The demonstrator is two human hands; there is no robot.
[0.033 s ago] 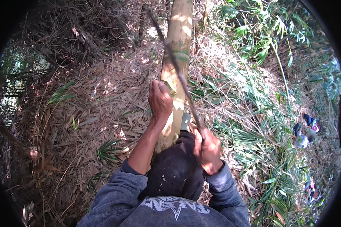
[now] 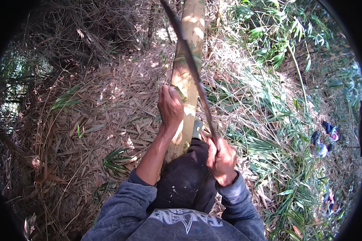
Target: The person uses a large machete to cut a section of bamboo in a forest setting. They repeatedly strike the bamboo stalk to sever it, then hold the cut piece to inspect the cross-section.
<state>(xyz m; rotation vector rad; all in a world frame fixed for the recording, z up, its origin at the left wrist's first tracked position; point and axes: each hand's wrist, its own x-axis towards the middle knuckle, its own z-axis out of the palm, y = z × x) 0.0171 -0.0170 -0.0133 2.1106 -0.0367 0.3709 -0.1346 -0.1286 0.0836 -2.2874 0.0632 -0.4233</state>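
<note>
A thick yellow-tan bamboo pole (image 2: 191,40) runs from the far edge down to my dark-trousered leg. My left hand (image 2: 171,107) is closed at its left side, gripping it beside a greenish cut spot (image 2: 180,94) near the thumb. Whether that spot is a notch or a separate piece, I cannot tell. In my right hand (image 2: 222,161), fingers wrapped around its lower end, is a machete with a long dark blade (image 2: 195,74). The blade slants up and left over the pole, and its handle is mostly hidden in my fist.
Dry bamboo leaves (image 2: 100,112) cover the ground on the left. Green cut fronds (image 2: 261,144) lie to the right. A grey-green shoe (image 2: 197,128) shows beside the pole. Another person (image 2: 321,148) is low among the foliage at far right. Tangled dry branches (image 2: 96,28) stand at far left.
The machete blade has shifted slightly up and to the right, its tip now near the upper edge. My left hand and the pole look the same.
</note>
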